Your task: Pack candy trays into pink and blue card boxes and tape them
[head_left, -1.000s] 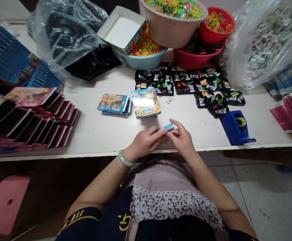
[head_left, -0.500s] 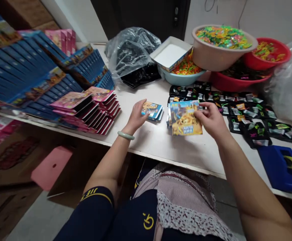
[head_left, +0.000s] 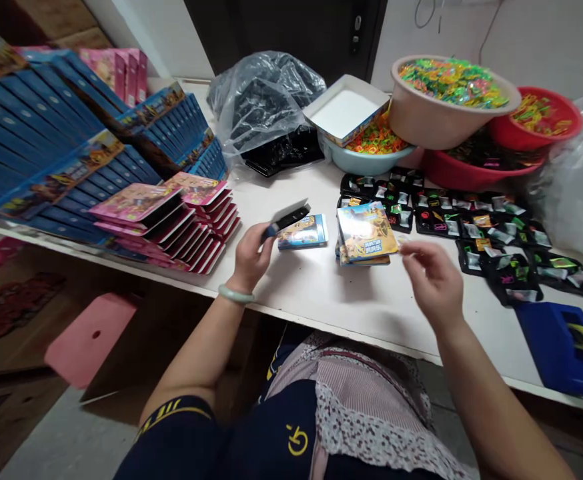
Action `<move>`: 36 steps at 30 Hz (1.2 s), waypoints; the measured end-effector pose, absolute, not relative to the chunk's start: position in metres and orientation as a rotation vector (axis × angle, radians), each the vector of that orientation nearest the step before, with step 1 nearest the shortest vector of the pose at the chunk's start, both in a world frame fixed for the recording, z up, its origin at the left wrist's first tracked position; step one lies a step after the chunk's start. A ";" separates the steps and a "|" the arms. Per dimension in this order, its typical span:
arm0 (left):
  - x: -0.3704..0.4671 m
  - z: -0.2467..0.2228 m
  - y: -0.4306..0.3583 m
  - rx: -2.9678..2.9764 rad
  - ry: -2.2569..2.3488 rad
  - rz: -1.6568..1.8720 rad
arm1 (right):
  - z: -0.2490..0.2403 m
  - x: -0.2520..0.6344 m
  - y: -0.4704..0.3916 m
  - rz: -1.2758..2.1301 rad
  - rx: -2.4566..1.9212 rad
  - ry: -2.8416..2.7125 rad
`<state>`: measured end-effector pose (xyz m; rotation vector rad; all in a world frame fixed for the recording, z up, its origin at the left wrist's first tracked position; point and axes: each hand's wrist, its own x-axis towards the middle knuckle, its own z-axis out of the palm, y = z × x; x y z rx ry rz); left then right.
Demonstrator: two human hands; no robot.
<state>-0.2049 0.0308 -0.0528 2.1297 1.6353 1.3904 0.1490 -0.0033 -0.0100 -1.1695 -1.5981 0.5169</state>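
Note:
My left hand (head_left: 252, 259), with a pale bangle at the wrist, is closed on the edge of a thin card box (head_left: 292, 215). The box is tilted up, its dark side facing me. Just under it on the table lies another blue-and-yellow printed card box (head_left: 304, 233). To the right is a small uneven stack of similar boxes (head_left: 366, 232), the top one bright yellow and blue. Close to that stack's right edge hovers my right hand (head_left: 435, 283), fingers loosely curled and apart, holding nothing that I can see.
Pink card boxes (head_left: 196, 233) stand in leaning stacks at left, before rows of blue boxes (head_left: 81, 173). Black trays with small packets (head_left: 501, 233) spread at right, near a blue tape dispenser (head_left: 559, 347). Behind are basins (head_left: 446, 123) and a clear plastic bag (head_left: 266, 100).
My right hand has released the yellow box onto the right stack and drawn back to the right. My left hand has lifted a thin card box from the left pile, tilting it.

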 end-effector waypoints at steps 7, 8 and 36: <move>-0.140 -0.087 -0.070 1.503 1.264 1.350 | -0.069 0.116 -0.082 0.752 -1.018 -1.690; -0.124 -0.093 -0.074 1.510 1.193 1.322 | -0.077 0.117 -0.084 0.702 -1.053 -1.629; -0.034 -0.052 -0.047 1.928 0.783 1.246 | -0.052 0.177 -0.084 0.794 -1.164 -1.584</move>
